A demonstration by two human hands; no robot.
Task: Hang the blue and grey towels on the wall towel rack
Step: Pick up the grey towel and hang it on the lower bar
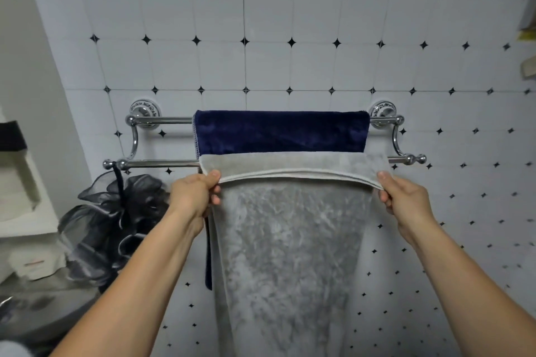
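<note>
Hanging over the front bar (159,164) of the rack (396,136), the grey towel (290,240) has a short hemmed flap lying toward the camera and a long part dropping straight down out of view. Left hand (193,197) pinches the flap's left corner, thumb on top, fingers curled under. Right hand (406,200) pinches the right corner the same way. Hem sags slightly between them.

Blue towel (278,132) is draped over the rear bar (174,120), just behind and above the grey one, covering the bar's middle and right part; a dark strip of it shows below the left hand along the grey towel's left edge.

Rack is chrome, two bars, fixed to the wall (290,66) of white tiles with small black diamonds. Black mesh pouf (116,217) hangs by a cord from the front bar's left end, near the left wrist. White boxes (23,182) sit at far left, partly cut off.
</note>
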